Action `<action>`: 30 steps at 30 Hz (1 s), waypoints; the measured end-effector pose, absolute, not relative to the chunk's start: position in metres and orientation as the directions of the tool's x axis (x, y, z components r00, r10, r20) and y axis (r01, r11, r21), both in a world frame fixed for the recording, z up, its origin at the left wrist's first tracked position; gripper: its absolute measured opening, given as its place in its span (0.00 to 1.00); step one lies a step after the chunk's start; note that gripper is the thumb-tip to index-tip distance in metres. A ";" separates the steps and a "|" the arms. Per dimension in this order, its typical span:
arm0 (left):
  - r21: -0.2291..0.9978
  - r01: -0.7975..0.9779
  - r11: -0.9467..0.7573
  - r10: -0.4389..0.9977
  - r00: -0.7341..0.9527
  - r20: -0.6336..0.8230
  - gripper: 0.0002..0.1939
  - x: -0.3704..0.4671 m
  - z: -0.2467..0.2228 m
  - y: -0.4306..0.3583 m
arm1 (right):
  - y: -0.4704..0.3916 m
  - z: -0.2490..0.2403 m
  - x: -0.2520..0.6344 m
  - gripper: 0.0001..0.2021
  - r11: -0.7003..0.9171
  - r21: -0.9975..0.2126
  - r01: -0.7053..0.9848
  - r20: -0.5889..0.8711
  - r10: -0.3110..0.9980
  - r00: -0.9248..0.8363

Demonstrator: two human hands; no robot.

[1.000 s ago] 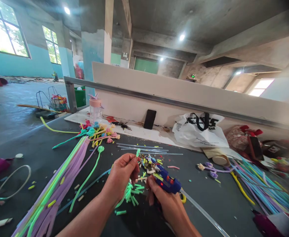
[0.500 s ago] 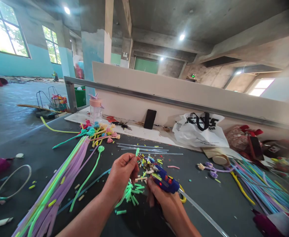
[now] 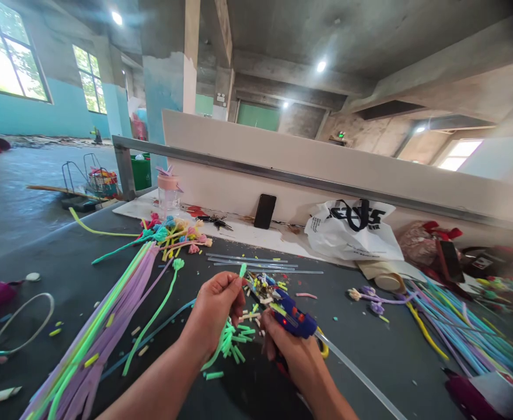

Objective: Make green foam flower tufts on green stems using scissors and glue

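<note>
My left hand is closed, with a green fuzzy stem pinched between thumb and finger, its tip poking up and its length trailing below the palm. My right hand is wrapped round a blue glue gun, whose nozzle points up and left near the left fingertips. A long clear glue stick runs out of the gun's back. Short green pieces lie in a pile between the hands. Behind them is a cluttered heap of small scraps.
Purple and green stems lie at left, beside finished fuzzy flowers. Clear glue sticks, a black phone and a white bag are farther back. Blue stems lie at right.
Hardly anything differs. The glue gun has tilted slightly and shifted a little in my right hand, while my left hand keeps its pinch in the same place.
</note>
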State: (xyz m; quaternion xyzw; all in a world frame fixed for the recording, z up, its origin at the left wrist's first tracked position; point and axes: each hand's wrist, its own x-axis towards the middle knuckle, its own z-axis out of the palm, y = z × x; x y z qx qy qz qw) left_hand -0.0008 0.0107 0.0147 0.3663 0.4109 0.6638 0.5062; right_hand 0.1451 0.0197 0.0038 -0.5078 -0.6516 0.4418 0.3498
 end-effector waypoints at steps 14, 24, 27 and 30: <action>0.920 -0.381 -0.090 0.986 -0.161 0.030 0.11 0.001 0.009 0.014 | 0.022 0.008 0.148 0.21 0.102 -0.937 0.333 0.000 0.956 -0.293; 0.915 -0.390 -0.108 0.980 -0.196 0.032 0.12 -0.003 0.013 0.014 | 0.024 0.005 0.142 0.13 0.002 -0.921 0.389 -0.082 0.977 -0.198; 0.904 -0.417 -0.098 0.980 -0.200 0.014 0.11 -0.005 0.010 0.015 | 0.026 0.006 0.146 0.17 0.048 -0.923 0.381 -0.046 0.972 -0.232; 0.890 -0.446 -0.097 0.980 -0.197 0.008 0.10 -0.006 0.007 0.017 | 0.031 0.014 0.159 0.19 0.131 -0.870 0.476 0.037 0.979 -0.200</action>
